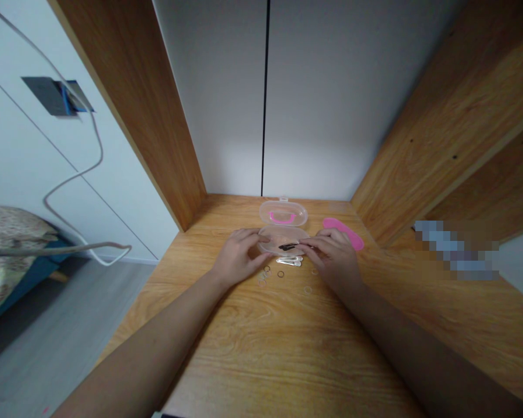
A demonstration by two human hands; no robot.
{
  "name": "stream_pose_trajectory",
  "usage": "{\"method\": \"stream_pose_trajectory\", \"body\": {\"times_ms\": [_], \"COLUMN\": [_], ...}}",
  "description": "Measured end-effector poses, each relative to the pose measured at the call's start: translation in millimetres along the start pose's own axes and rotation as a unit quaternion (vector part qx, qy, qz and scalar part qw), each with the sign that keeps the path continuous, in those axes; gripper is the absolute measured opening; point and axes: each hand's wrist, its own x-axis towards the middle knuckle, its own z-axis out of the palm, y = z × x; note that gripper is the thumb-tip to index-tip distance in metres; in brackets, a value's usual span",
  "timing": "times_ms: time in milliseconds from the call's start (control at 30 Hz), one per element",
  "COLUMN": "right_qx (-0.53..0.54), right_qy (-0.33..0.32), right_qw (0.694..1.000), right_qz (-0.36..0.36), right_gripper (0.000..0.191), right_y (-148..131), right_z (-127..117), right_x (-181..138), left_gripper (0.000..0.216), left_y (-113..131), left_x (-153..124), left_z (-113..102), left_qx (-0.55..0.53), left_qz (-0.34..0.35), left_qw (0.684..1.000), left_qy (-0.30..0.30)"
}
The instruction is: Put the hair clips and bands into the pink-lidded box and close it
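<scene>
A small clear plastic case (283,231) with a pink handle lies open on the wooden desk (287,342). My left hand (239,255) rests at the case's left edge, fingers curled against it. My right hand (331,252) pinches a dark hair clip (287,247) at the front of the case's lower half. Silver hair clips (290,261) lie just in front of the case between my hands. Several small rubber rings (280,273) are scattered on the wood near them.
A pink oval item (343,231) lies to the right of the case. Wooden side panels (157,110) wall the desk left and right, with a white back wall behind. A cable (70,180) hangs at the left over the floor.
</scene>
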Motion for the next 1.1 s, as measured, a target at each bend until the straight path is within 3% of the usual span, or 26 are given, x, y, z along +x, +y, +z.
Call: {"method": "stream_pose_trajectory", "body": {"times_ms": [167,367,733,933,1100], "right_qx": [0.000,0.001,0.019,0.023,0.003], "right_qy": [-0.004,-0.017,-0.097,-0.067,-0.037], "right_qw": [1.000,1.000,0.995,0.997,0.997], "right_qz": [0.021,-0.003,-0.001,0.016,0.071], "right_gripper": [0.020,0.019,0.018,0.023,0.029], "right_y": [-2.4,1.1,-1.4,-4.9,-1.3], "right_z": [-1.4,0.7,1.7,2.0,4.5], "right_x": [0.9,0.2,0.4,0.4,0.3], "left_gripper": [0.025,0.026,0.023,0.023,0.026], "left_y": [1.3,0.6,0.9,0.0,-1.5], "left_x": [0.4,-0.2,-0.4,-0.7,-1.7], "left_z": [-1.0,-0.4,-0.5,1.1,2.6], "left_qx": [-0.002,0.002,0.004,0.005,0.018], "left_qz": [0.001,-0.001,-0.009,-0.019,-0.038], "left_qw": [1.000,1.000,1.000,1.000,0.999], "left_qy": [-0.007,-0.008,-0.010,-0.013,-0.007]}}
